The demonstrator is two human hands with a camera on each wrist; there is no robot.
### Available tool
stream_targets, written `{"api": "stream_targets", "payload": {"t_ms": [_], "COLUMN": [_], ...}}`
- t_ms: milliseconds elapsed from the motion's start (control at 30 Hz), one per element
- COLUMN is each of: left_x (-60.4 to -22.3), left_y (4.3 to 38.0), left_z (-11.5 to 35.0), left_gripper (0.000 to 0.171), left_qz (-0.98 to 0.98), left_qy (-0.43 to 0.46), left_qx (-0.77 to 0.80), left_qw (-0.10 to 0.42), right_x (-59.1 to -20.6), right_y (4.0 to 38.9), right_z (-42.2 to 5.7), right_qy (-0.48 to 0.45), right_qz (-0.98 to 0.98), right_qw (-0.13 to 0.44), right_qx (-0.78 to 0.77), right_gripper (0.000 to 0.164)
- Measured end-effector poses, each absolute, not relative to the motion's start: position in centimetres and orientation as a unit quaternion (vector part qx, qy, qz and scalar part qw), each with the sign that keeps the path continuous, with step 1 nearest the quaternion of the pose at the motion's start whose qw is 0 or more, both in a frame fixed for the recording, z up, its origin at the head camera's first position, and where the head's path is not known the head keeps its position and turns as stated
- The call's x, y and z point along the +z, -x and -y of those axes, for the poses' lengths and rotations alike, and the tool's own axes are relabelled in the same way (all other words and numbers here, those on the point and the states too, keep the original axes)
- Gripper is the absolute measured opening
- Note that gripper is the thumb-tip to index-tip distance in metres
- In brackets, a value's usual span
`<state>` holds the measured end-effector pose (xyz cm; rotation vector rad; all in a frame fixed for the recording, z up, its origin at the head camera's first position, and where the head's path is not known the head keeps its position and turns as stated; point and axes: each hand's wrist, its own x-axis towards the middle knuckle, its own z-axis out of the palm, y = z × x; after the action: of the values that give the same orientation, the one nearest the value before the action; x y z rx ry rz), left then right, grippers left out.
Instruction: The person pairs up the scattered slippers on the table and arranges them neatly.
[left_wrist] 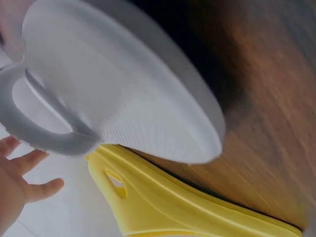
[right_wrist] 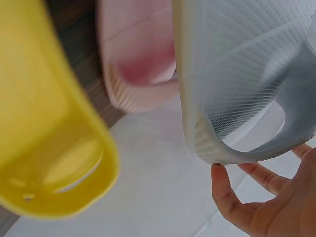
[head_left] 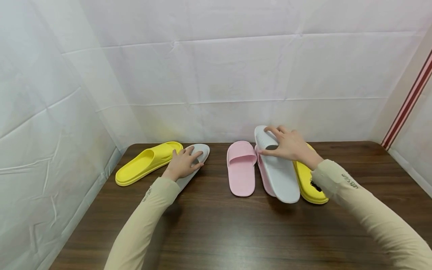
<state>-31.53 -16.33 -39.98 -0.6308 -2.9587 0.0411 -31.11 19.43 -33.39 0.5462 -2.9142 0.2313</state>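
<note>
My right hand (head_left: 288, 145) grips a light grey slipper (head_left: 281, 180) across its strap, with the thumb on one side and the fingers on the other. The slipper is tilted and overlaps a pink slipper (head_left: 264, 176) in the head view. In the right wrist view its ribbed footbed (right_wrist: 247, 64) shows, with fingertips right at the strap's edge. On the left, my left hand (head_left: 183, 164) reaches over a second grey slipper (head_left: 192, 174), fingers spread at its strap. The left wrist view shows those fingers extended beside the strap of that grey slipper (left_wrist: 113, 84).
A yellow slipper (head_left: 145, 165) lies at the left, close to the left hand. Another pink slipper (head_left: 241, 172) stands mid-table near the back edge. A second yellow slipper (head_left: 308, 183) lies partly under the right forearm. White cloth (head_left: 229, 75) hangs behind the brown table (head_left: 229, 232).
</note>
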Motion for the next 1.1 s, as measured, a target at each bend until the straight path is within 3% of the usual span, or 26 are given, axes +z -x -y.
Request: {"api": "stream_targets", "payload": {"t_ms": [300, 1100], "left_x": [-39.7, -40.4], "left_y": [31.5, 32.2], "left_z": [16.6, 17.3], "left_gripper": [0.050, 0.049], "left_qz": [0.974, 0.984], "left_qy": [0.221, 0.148], "left_qx": [0.001, 0.029], "left_qw": [0.056, 0.099], "right_x": [-33.8, -34.6], "right_y": [30.9, 31.6], "right_z": [-15.8, -8.2], "right_qy": [-0.183, -0.174], "right_qz": [0.975, 0.973], "right_qw": [0.099, 0.091], "right_qx": [0.078, 0.117], "right_gripper": [0.080, 0.082]}}
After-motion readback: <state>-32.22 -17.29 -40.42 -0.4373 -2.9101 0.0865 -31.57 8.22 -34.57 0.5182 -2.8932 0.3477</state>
